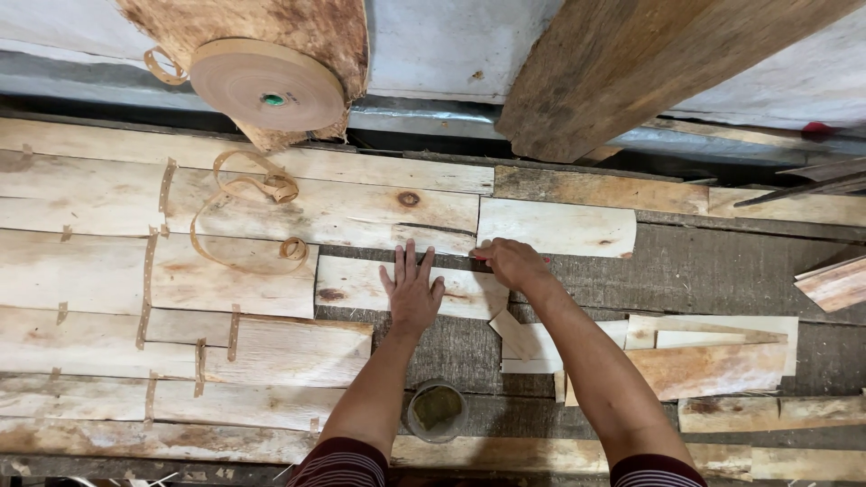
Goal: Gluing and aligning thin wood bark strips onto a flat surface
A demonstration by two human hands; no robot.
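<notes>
A short strip of pale wood veneer (379, 287) lies near the middle of the frame, on the grey table (722, 266), its left end butted against the large patchwork of veneer sheets (108, 271) that fills the left half of the picture. The left hand (411, 290) rests flat on this strip, fingers spread wide and pointing up the frame, pinning it down. The right hand (511, 261) is curled closed just to the right, at the seam where the strip meets another pale piece (559, 227) above it; a small red-tipped thing shows at its fingers, but what it holds is too hidden to tell.

The step in hand looks like fitting this strip into the sheet: one hand holds it, the other works along its upper edge. Judging from the short brown tape tabs (149, 271) bridging the joints further left, a next move would call for keeping the strip tight to its neighbours while its seams, which show no tape yet, are bridged.

A loose curl of brown paper tape (262, 188) lies on the sheets at upper left, below a big roll of the same tape (268, 86). Offcuts of veneer (704, 356) lie at lower right, and a small round pot (437, 410) stands between the forearms at the bottom of the frame.
</notes>
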